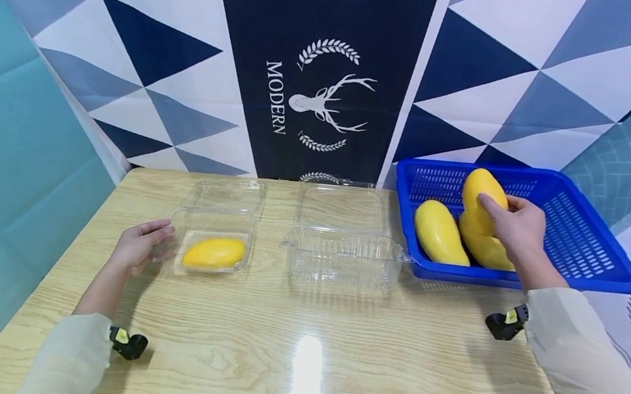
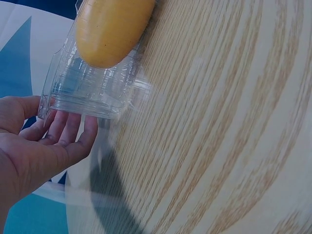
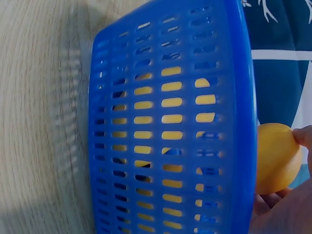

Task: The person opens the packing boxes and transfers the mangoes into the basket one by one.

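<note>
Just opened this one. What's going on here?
A person's right hand grips a mango above the blue basket, where other mangoes lie. The left hand is at the outer side of the left plastic box, its fingers at the wall. That box stands open on the table with one yellow fruit inside. The middle box, also open, stands between it and the basket.
</note>
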{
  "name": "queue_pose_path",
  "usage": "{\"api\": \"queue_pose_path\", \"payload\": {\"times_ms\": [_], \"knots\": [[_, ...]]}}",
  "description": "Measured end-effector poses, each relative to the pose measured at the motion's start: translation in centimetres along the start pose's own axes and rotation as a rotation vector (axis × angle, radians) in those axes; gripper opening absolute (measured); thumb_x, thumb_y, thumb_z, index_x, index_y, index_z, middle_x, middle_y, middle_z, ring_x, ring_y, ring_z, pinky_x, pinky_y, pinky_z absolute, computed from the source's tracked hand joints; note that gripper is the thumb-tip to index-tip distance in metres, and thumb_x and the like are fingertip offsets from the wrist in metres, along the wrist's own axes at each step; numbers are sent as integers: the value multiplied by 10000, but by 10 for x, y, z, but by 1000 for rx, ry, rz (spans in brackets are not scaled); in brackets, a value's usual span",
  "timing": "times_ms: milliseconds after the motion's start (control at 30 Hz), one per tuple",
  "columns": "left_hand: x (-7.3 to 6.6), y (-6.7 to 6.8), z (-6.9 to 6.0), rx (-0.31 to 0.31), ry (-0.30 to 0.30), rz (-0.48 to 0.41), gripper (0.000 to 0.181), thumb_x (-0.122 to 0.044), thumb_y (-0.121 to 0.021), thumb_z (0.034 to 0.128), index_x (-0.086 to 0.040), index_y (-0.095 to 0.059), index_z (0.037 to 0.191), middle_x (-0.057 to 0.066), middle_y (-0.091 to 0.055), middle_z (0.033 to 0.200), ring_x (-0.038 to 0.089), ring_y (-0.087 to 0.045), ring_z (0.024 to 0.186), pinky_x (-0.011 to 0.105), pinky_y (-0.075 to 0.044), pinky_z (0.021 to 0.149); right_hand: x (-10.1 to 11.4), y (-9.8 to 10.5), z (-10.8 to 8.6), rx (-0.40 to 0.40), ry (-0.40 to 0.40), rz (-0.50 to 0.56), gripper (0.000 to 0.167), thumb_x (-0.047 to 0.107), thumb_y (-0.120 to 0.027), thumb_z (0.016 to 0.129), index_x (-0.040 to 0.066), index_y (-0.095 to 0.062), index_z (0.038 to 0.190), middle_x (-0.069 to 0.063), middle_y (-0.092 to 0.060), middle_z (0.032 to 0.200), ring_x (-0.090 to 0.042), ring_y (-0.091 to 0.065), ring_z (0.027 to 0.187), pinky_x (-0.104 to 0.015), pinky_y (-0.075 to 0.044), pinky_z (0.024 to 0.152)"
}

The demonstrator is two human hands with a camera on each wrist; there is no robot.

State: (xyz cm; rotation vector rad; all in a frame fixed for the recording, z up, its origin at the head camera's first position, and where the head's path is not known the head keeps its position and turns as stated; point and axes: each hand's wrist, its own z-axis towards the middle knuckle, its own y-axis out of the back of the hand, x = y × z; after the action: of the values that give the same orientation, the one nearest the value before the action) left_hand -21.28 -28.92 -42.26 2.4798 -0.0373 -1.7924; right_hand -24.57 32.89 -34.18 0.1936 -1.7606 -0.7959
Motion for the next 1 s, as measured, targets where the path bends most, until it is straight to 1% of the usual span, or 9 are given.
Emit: {"api": "queue_pose_path", "payload": {"times_ms": [200,333,467,600,733,833,1000], "knots": [[3,0,0,8,-3,12,580,-192,-488,975,31,-245,1452,-158,-577,1020,-16,-581,940,260,-569,857,-7,4,5,-5,-5,0,964,707,-471,793,20,-307,1450,-193,-415,1350,-200,-522,966,-160,-547,610],[4,0,-1,5,-4,16,578,-195,-486,977,29,-247,1452,-156,-576,1026,-23,-584,934,258,-569,855,-11,8,6,-8,-14,9,975,709,-478,788,20,-296,1454,-187,-410,1349,-185,-527,951,-194,-568,634],[4,0,-1,4,-9,3,569,-183,-480,978,32,-247,1451,-159,-576,1022,-27,-587,928,260,-569,856,-14,12,8,-14,-40,-3,1018,741,-458,771,18,-268,1463,-210,-380,1388,-211,-517,987,-193,-571,644],[3,0,-1,6,-10,-15,567,-177,-480,978,34,-248,1449,-165,-579,1011,-25,-587,928,252,-572,848,-17,15,10,-24,-50,-2,999,726,-456,783,19,-265,1464,-216,-364,1413,-216,-516,999,-178,-568,634],[3,0,-1,6,-10,-25,572,-182,-491,974,35,-254,1447,-168,-585,998,-17,-588,930,246,-576,834,-18,19,11,-35,-45,-8,966,702,-456,801,15,-282,1458,-220,-369,1410,-217,-529,985,-171,-562,608],[3,0,-1,10,-13,-24,577,-179,-492,974,39,-247,1448,-172,-590,990,-13,-589,933,247,-576,833,-20,23,13,-42,-48,-15,980,717,-453,791,12,-294,1452,-214,-375,1400,-214,-527,982,-166,-555,604],[3,1,-2,12,-18,-23,571,-171,-485,976,39,-244,1449,-175,-592,993,-10,-590,938,251,-575,835,-22,28,14,-41,-60,-18,1003,735,-449,777,4,-302,1448,-197,-381,1377,-197,-524,979,-118,-515,570]]}}
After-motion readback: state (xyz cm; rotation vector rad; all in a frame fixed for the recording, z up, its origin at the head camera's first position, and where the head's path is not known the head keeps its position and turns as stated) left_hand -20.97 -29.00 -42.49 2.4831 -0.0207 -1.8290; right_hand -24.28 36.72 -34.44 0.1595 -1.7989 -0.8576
